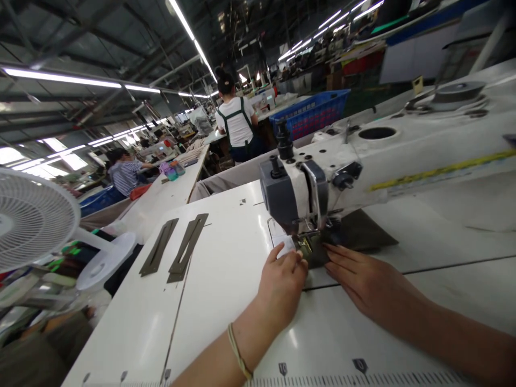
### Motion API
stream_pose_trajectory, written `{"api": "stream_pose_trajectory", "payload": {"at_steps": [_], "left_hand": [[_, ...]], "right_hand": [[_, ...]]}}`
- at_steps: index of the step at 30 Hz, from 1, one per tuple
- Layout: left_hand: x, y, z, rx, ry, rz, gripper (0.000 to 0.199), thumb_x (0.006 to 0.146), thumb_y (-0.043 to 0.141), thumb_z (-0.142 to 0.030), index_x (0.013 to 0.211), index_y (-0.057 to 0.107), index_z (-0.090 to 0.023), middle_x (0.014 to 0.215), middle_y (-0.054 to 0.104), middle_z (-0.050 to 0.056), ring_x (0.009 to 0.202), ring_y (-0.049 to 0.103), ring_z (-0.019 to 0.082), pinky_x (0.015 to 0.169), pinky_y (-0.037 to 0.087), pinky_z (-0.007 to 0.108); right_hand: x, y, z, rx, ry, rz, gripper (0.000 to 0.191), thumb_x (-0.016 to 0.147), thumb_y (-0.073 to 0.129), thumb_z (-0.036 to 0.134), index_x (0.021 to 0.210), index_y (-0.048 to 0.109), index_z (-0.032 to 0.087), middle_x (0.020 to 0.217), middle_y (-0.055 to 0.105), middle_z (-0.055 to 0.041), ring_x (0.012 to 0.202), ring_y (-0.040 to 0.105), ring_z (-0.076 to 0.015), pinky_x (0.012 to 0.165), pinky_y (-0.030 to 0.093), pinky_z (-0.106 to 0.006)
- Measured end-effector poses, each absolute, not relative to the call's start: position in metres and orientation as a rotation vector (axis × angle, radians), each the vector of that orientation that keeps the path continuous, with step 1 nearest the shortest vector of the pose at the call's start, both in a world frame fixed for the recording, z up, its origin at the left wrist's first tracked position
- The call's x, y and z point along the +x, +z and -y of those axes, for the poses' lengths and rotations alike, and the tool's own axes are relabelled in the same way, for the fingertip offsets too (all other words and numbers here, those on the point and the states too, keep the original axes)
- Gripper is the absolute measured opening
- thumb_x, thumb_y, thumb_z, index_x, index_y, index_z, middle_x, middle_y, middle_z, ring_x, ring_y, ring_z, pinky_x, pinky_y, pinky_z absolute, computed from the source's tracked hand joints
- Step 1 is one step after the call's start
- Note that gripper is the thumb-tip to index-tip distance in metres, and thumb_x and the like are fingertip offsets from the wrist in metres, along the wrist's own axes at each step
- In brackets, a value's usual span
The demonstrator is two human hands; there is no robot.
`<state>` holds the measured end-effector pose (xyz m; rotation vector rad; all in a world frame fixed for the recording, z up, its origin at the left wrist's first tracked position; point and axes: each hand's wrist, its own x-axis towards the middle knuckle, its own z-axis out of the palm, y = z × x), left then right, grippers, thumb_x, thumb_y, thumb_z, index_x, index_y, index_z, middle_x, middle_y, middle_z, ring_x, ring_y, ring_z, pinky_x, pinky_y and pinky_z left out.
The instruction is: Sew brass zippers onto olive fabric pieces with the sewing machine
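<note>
Left hand: the left hand (282, 285) is curled, its fingertips at the near edge of the olive fabric piece (342, 242), just beside the brass presser foot (305, 248); cannot tell if it grips
Right hand: the right hand (371, 282) lies flat and released, fingers spread, its fingertips touching the fabric piece
Fabric piece: under the presser foot of the white sewing machine (294, 185), right of centre
Table: the white table (226, 269) carries two olive strips (173, 247) left of the hands
Lower left: a white pedestal fan (34, 220)
Upper middle: a blue plastic basket (310, 113) and a co-worker (236, 121) in a white shirt, back turned
</note>
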<state>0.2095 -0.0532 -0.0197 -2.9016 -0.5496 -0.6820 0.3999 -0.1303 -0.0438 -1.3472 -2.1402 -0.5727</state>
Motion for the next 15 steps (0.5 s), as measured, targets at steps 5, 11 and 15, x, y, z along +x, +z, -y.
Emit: {"api": "stream_pose_trajectory", "payload": {"at_steps": [5,11,15], "left_hand": [[0.214,-0.017,0.042,-2.864,-0.709,0.462,0.018,0.091,0.044,-0.01,0.094,0.061,-0.012,0.1,0.068,0.008,0.085,0.067,0.017,0.105,0.041,0.043],[0.219,-0.016,0.032,-2.836,-0.728,0.431,0.022,0.092,0.041,-0.008,0.089,0.062,-0.012,0.096,0.068,0.008,0.081,0.067,0.016,0.103,0.044,0.041],[0.22,-0.018,0.03,-2.835,-0.717,0.453,0.02,0.092,0.042,-0.009,0.09,0.061,-0.012,0.097,0.068,0.008,0.085,0.066,0.017,0.101,0.045,0.039]], "right_hand": [[0.404,-0.039,0.122,-1.354,-0.51,2.16,0.027,0.084,0.044,0.006,0.087,0.07,0.012,0.098,0.07,-0.0114,0.093,0.066,-0.0237,0.083,0.056,-0.036],[0.405,-0.032,0.113,-1.351,-0.455,2.143,0.031,0.086,0.039,0.006,0.083,0.069,0.014,0.084,0.07,-0.0099,0.08,0.066,-0.0215,0.077,0.056,-0.034],[0.406,-0.032,0.111,-1.346,-0.45,2.155,0.03,0.086,0.039,0.007,0.084,0.067,0.015,0.087,0.07,-0.0097,0.08,0.065,-0.0205,0.073,0.055,-0.031]]}}
